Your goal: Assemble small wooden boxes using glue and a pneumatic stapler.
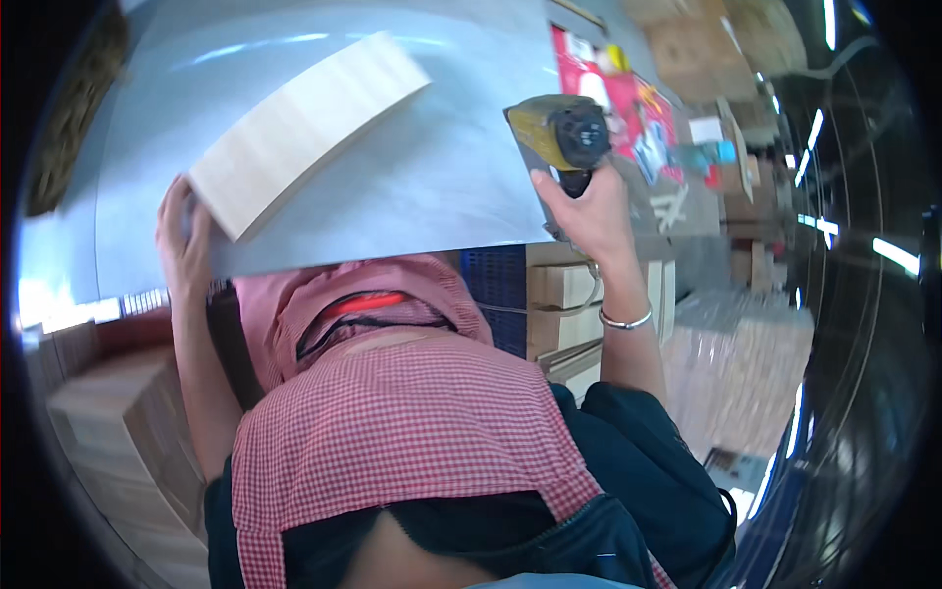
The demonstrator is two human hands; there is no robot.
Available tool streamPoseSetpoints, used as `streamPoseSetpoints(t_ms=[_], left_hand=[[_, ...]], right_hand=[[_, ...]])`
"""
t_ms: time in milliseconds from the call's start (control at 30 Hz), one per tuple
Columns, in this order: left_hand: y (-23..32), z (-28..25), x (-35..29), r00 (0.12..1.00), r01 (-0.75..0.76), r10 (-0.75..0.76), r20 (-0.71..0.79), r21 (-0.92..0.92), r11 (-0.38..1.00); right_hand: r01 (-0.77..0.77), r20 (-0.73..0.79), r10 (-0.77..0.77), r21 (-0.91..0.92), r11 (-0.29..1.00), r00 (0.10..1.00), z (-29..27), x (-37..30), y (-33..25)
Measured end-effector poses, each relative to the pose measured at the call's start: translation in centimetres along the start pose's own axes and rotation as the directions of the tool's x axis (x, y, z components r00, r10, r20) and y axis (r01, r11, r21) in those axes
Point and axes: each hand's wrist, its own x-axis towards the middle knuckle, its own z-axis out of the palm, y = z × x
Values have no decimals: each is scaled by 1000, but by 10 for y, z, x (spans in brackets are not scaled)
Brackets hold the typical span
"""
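Note:
A long pale wooden board [312, 123] lies slantwise on the smooth grey-blue tabletop [412, 177], its near long side showing some thickness. At its near left end is my left hand [184, 231], fingers curled against the corner; how firmly they grip is unclear. My right hand [596, 218] is wrapped round the dark handle of a yellow-and-black hand tool [559, 133], held over the table's right part and apart from the board. Its exact kind cannot be made out, and its working end is unclear.
Beyond the tool lies a red printed sheet [638, 108] with small items, and a clear bottle [702, 153] with a blue cap. Wooden pieces [564, 309] are stacked below the table's near edge. More stacks [118, 422] stand at left and right. Cartons [697, 44] fill the far right.

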Motion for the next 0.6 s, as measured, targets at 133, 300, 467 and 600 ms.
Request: streamPoseSetpoints(t_ms=[133, 300, 467, 600], left_hand=[[-2, 5, 15, 995, 95, -95, -14, -3, 995], [-23, -7, 40, 984, 168, -166, 63, -20, 986], [-29, -25, 53, 964, 238, -224, 141, -92, 967], [29, -34, 42, 917, 376, -363, 164, -57, 925]], right_hand=[[-163, -106, 147, -160, 974, 983, 9, 0, 129], [-387, -177, 346, -325, 863, 921, 27, 19, 230], [-492, -219, 440, -357, 794, 871, 37, 54, 247], [-370, -182, 330, -607, 703, 926, 36, 81, 234]])
